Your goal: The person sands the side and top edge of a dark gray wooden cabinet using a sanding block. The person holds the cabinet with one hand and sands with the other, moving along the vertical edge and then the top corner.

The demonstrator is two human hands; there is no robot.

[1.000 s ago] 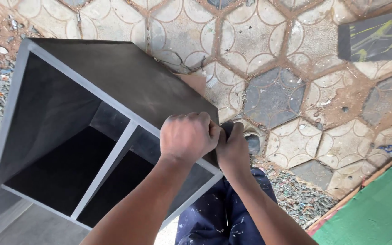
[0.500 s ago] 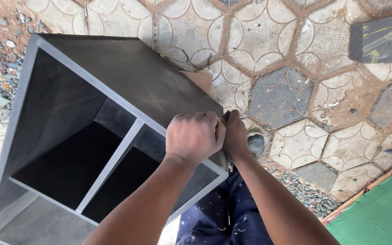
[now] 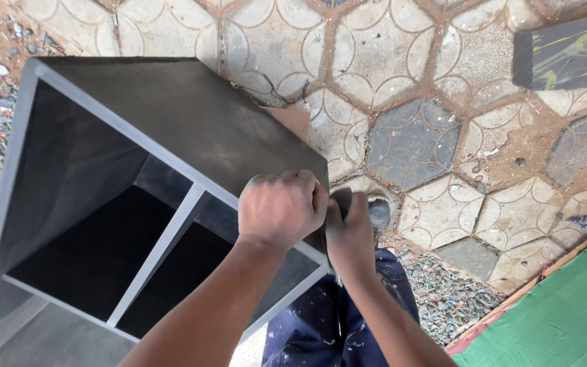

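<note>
Cabinet shifted right; both hands still grip its corner.

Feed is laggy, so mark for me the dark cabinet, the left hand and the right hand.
dark cabinet (image 3: 191,129), head view, on its top panel.
left hand (image 3: 281,207), head view, on the knuckles.
right hand (image 3: 351,234), head view, on its back.
</note>
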